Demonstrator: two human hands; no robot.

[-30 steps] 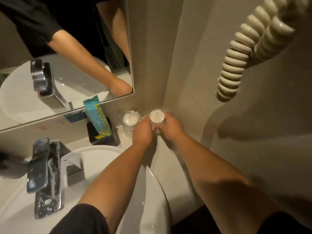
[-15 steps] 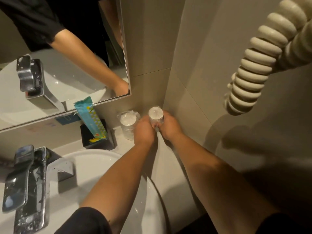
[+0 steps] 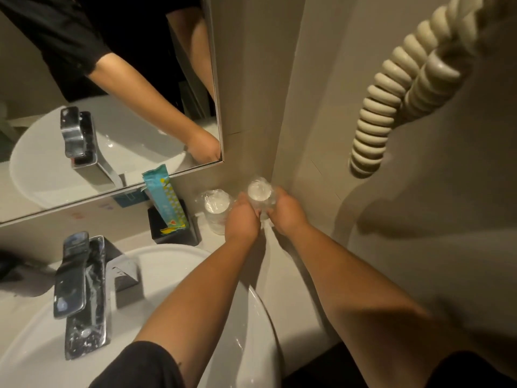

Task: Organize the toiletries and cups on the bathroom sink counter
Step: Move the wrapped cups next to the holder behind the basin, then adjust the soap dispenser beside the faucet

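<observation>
At seven o'clock on the counter (image 3: pixel 282 278) we see the white basin (image 3: pixel 173 275), its chrome tap (image 3: pixel 81 292) at nine o'clock, with the mirror (image 3: pixel 112 107) above at eleven. A black holder (image 3: pixel 174 226) near centre carries a teal packet (image 3: pixel 165 203). Just right of it stands a wrapped cup (image 3: pixel 215 211). In the wall corner at twelve o'clock our left hand (image 3: pixel 242 219) and right hand (image 3: pixel 285 214) each curl their grip round a second wrapped cup (image 3: pixel 260 196).

Beige tiled corner walls (image 3: pixel 251 79) — framed mirror (image 3: pixel 112 107), 1 coiled cream cord (image 3: pixel 391 107), dim warm light
</observation>
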